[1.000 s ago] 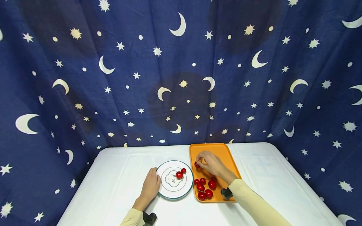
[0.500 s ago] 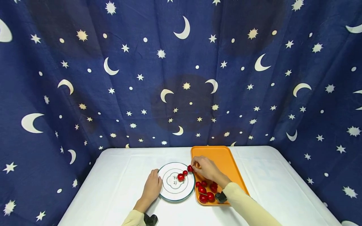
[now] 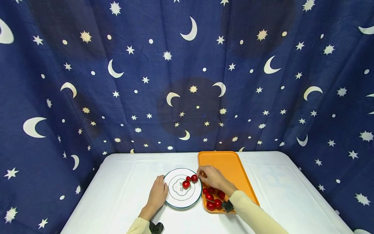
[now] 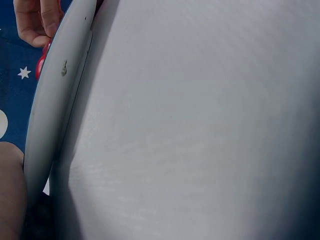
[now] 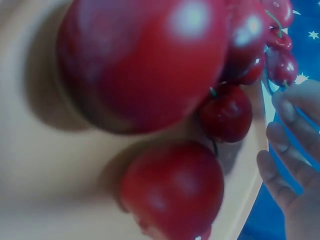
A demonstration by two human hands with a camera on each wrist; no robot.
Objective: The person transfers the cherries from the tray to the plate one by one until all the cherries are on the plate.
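My left hand (image 3: pixel 156 194) rests at the left rim of a white plate (image 3: pixel 175 203) with a teal edge, fingers reaching along it. In the left wrist view the plate (image 4: pixel 57 95) shows edge-on. Over the plate's right side, my right hand (image 3: pixel 212 177) pinches a dark red cherry (image 3: pixel 194 178) at its stem end. Beside it on the plate lie a larger cherry (image 3: pixel 185 184) and a smaller one (image 3: pixel 188 178). The right wrist view shows the held cherry (image 5: pixel 281 65) right at the fingertips.
An orange tray (image 3: pixel 230 162) stands right of the plate, its left edge close to the plate's rim. Several cherries (image 3: pixel 210 205) lie in its near part, under my right forearm. A white cloth (image 3: pixel 122 182) covers the table; a blue moon-and-star curtain (image 3: pixel 140 97) hangs behind.
My right hand has carried the cherry left from the tray to the plate, beside the cherries there. My left hand has stayed at the plate's rim. The head view has shifted slightly.
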